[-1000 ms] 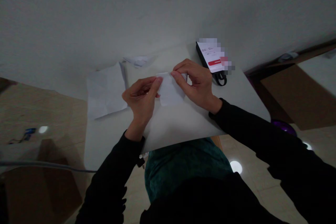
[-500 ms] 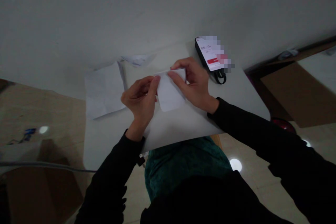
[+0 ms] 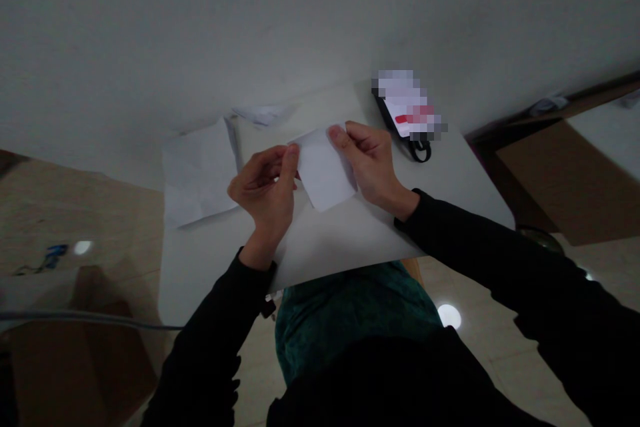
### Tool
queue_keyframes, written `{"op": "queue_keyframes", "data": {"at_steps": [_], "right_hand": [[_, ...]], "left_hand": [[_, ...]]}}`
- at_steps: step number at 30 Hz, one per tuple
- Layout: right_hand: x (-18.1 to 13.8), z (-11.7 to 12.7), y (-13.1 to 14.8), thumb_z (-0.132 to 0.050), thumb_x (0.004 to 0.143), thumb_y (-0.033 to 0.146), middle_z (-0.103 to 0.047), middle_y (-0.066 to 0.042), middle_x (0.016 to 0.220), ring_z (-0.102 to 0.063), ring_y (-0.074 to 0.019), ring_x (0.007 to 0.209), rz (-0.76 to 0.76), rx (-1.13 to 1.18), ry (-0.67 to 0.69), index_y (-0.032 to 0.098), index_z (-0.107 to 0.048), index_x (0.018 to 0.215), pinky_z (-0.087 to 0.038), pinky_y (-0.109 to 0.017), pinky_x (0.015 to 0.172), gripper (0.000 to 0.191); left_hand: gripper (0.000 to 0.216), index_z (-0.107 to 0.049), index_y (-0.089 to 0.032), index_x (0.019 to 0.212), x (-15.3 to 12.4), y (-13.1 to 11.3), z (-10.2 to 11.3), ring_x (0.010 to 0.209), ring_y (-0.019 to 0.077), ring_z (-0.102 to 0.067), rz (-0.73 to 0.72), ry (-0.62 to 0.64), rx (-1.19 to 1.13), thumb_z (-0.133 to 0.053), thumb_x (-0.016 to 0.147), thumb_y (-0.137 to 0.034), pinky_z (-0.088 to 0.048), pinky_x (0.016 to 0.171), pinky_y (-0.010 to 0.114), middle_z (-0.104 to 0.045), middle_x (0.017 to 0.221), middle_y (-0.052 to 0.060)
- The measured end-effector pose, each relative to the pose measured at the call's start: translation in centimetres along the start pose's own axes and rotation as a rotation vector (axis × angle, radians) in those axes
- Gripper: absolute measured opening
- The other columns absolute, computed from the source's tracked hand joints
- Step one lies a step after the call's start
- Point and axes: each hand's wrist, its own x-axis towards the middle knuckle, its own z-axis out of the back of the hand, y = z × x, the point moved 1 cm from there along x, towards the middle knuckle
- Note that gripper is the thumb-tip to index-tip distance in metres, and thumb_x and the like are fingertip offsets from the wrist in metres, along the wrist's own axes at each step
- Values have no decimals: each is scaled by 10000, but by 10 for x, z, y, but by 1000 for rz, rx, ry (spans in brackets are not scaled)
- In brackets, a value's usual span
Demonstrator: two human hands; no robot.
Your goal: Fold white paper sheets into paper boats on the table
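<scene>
Between my two hands is a small white piece of paper (image 3: 327,170), held up over the white table. My left hand (image 3: 267,180) pinches its upper left corner between thumb and fingers. At the upper right corner, my right hand (image 3: 373,160) grips the paper with the thumb on the near face and the fingers behind. Larger creased white sheets (image 3: 200,173) lie on the table left of my left hand. Another white folded piece (image 3: 265,115) lies behind them near the wall. Whether the held paper has more than one layer I cannot tell.
A phone (image 3: 405,107) with a lit, partly blurred screen leans at the table's back right, a black strap loop (image 3: 421,149) beside it. The white table (image 3: 345,240) meets a grey wall. Cardboard (image 3: 570,180) lies to the right, and a cable (image 3: 90,317) runs at left.
My right hand has shifted slightly down and right, and its fingers have drawn back from the paper's top edge. The paper has tilted a little, showing more of its face.
</scene>
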Motion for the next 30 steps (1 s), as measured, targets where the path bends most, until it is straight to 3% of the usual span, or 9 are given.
{"op": "queue_keyframes", "data": {"at_steps": [4,9,18,23,27,30], "right_hand": [[2,0,-1,-638,938,592,-513,33,666,-522,-103,645,17,39,-26,218,-605,697,-471,-245,574,447],[8,2,-10,-701,912,536,-715,-7,930,-654,-139,835,32,91,-69,253,-725,921,-562,-291,706,285],[10,6,-10,-701,925,492,-744,-14,937,-668,-154,828,22,51,-73,256,-752,935,-578,-311,699,241],[12,7,-10,-706,929,450,-737,-15,935,-685,-157,876,98,-4,-92,247,-737,898,-583,-324,788,208],[13,8,-8,-727,914,439,-725,-5,876,-670,-148,814,93,-4,-55,239,-729,871,-573,-322,772,205],[12,8,-5,-732,907,444,-720,-2,849,-657,-146,793,76,-20,-34,232,-726,852,-565,-316,753,219]], "left_hand": [[273,-724,-221,778,1,1,-1,407,42,-512,32,19,-17,-821,794,-476,-369,371,174,-625,563,-65],[258,-733,-222,788,1,5,0,413,39,-513,45,25,-41,-826,791,-464,-379,369,162,-633,570,-63],[241,-722,-212,805,0,4,0,473,52,-556,51,-15,21,-828,781,-426,-469,422,171,-662,638,-56],[233,-723,-218,833,3,12,-1,528,64,-606,62,73,1,-847,771,-405,-502,465,169,-684,682,-48],[274,-764,-248,964,3,17,-1,553,57,-600,-1,134,-72,-864,773,-416,-521,506,181,-699,732,-44],[219,-786,-255,922,4,16,-1,561,64,-620,-22,165,-77,-841,798,-426,-527,502,189,-717,743,-36]]}}
